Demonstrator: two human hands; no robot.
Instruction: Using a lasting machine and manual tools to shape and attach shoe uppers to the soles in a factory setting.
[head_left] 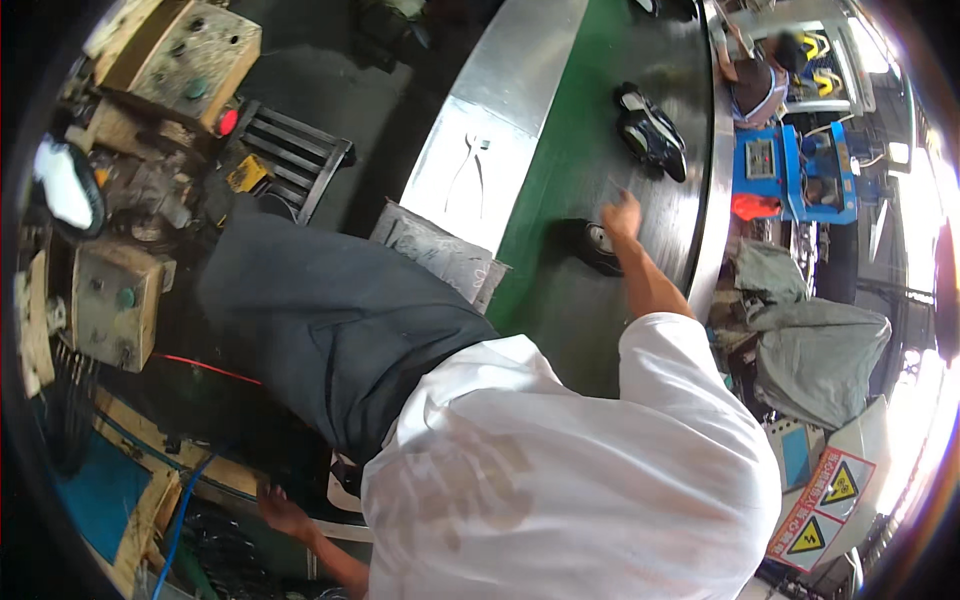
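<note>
My right hand (621,216) reaches out over the dark conveyor belt, its fingers drawn together. Whatever they may pinch is too small to make out. Right beside that hand, a dark shoe (588,246) with a pale inside rests on the belt. Farther along lies a pair of black shoes (652,132) with white trim. My left hand (284,511) hangs low at the left, away from the belt, fingers loosely apart and holding nothing. It is nearest a wooden-edged bench and some dark items below.
Pincers (466,172) lie on the metal ledge (508,78) along the belt, near a worn grey pad (435,243). Machine control boxes (118,305) stand at the left. A co-worker (760,85) is at the far right, near a blue machine (795,175). Grey covers (822,360) drape equipment.
</note>
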